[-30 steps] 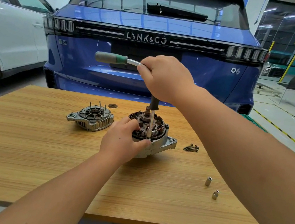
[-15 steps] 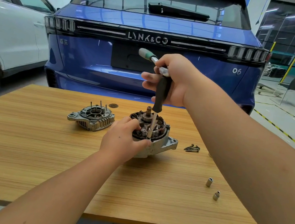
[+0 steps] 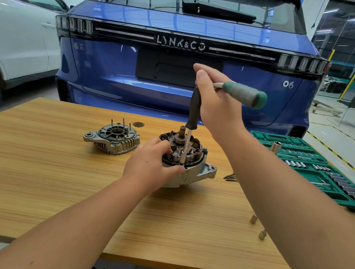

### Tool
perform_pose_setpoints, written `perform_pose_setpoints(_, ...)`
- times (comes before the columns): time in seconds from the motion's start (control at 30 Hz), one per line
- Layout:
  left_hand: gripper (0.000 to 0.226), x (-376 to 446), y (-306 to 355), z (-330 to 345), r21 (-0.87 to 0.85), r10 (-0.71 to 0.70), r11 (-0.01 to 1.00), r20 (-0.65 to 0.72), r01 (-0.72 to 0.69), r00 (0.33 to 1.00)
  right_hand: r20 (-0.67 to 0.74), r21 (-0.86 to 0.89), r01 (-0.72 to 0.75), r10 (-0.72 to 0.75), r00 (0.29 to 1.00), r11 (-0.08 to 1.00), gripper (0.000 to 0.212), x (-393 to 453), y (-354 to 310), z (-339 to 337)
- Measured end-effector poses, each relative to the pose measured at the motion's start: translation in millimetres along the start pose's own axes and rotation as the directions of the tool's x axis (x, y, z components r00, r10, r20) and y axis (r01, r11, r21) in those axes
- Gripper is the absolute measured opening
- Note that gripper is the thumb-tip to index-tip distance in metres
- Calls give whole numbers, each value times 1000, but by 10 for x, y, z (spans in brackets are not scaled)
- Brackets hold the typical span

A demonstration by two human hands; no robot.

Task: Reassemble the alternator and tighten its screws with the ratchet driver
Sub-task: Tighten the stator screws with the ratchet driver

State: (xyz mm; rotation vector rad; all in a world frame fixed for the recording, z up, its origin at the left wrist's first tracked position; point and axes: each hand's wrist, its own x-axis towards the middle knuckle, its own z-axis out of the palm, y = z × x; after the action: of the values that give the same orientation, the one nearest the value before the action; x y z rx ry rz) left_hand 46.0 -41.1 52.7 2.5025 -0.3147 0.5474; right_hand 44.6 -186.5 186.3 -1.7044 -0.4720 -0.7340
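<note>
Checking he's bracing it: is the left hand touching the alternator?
Touching. Head view shows the left hand gripping the alternator, fingers on its rim.

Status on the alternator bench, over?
Left hand steadies alternator body. Right hand grips ratchet driver, bit on rim screw. Rear cover off; nothing blocking.

Matt wood-grain table (image 3: 46,183), dull cast-metal alternator (image 3: 188,173), glossy blue car (image 3: 177,101), green plastic socket case (image 3: 320,172).

A blue car (image 3: 183,65) fills the top middle. A white car (image 3: 12,36) is at the upper left. A green tool case (image 3: 320,172) lies at the right, maybe full of sockets.
</note>
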Motion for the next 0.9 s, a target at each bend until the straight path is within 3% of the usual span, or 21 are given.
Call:
perform_pose_setpoints(0.13, 44, -7, 3, -5, -3, 0, 1000, -4, 0, 1000, 124, -268, 221, -194, 973, 937, 19, 13, 13, -40)
perform_pose_setpoints(0.2, 41, -17, 13, -13, -15, 2, 1000, -8, -3, 1000, 211, -411, 310, -241, 947, 857, 18, 24, -11, -60)
perform_pose_setpoints(0.3, 41, -30, 31, -25, -17, 2, 1000, -13, -2, 1000, 333, -622, 405, -241, 911, 671, 41, 32, -64, -62)
perform_pose_setpoints(0.4, 40, -40, 43, -25, -15, 5, 1000, -19, -5, 1000, 441, -711, 470, -188, 878, 523, 64, 33, -161, -27)
perform_pose_setpoints(0.57, 40, -41, 54, -23, -29, 14, 999, -24, -15, 1000, 480, -787, 490, -126, 868, 374, 43, 191, -318, 13)
perform_pose_setpoints(0.67, 41, -44, 48, -18, -26, 12, 1000, -20, -13, 1000, 419, -841, 373, 33, 908, 393, 40, 331, -409, 51)
perform_pose_setpoints(0.77, 42, -43, 50, -17, -15, 15, 1000, -23, -15, 1000, 322, -824, 139, 251, 913, 550, 33, 451, -498, 55)
perform_pose_setpoints(0.83, 41, -41, 53, -20, -11, 17, 1000, -20, -17, 1000, 295, -697, -92, 401, 867, 711, 25, 481, -536, 42)
perform_pose_setpoints(0.9, 41, -39, 49, -23, -13, 16, 1000, -15, -16, 1000, 284, -377, -463, 576, 767, 802, 18, 459, -564, 30)
